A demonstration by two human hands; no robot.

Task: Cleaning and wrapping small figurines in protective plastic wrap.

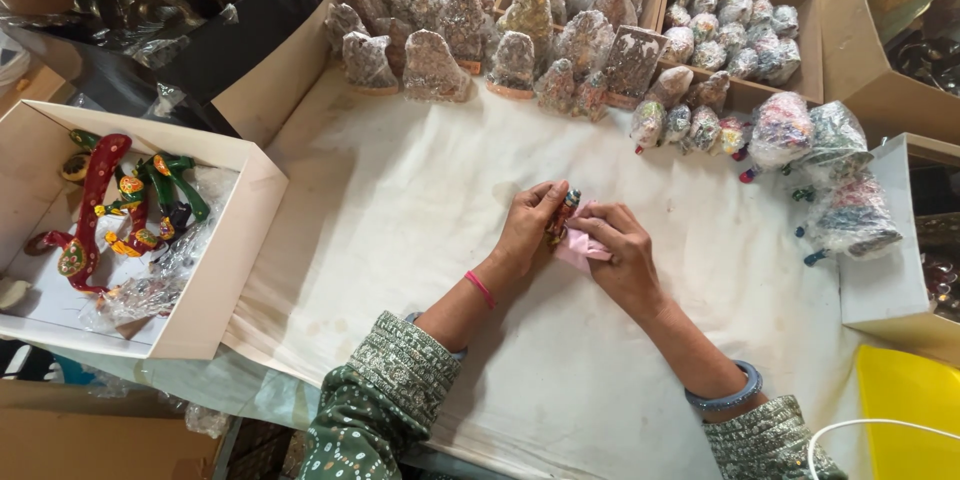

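The small painted figurine [562, 214] is mostly hidden between the left hand [527, 228] and the right hand [618, 252], so its shape cannot be told. The pink cloth [578, 248] shows only partly under the right fingers. The wrapped figures [470, 25] blur behind plastic film. The yellow tray [912, 410] is cut off by the right and bottom edges, and the white box [215, 270] by the left edge. Both elbows run off the bottom edge.

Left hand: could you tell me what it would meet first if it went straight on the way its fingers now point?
The left hand points up and right, already touching the small painted figure. Beyond that lies bare white cloth, then probably the wrapped figures at the table's far edge; depth is hard to judge.
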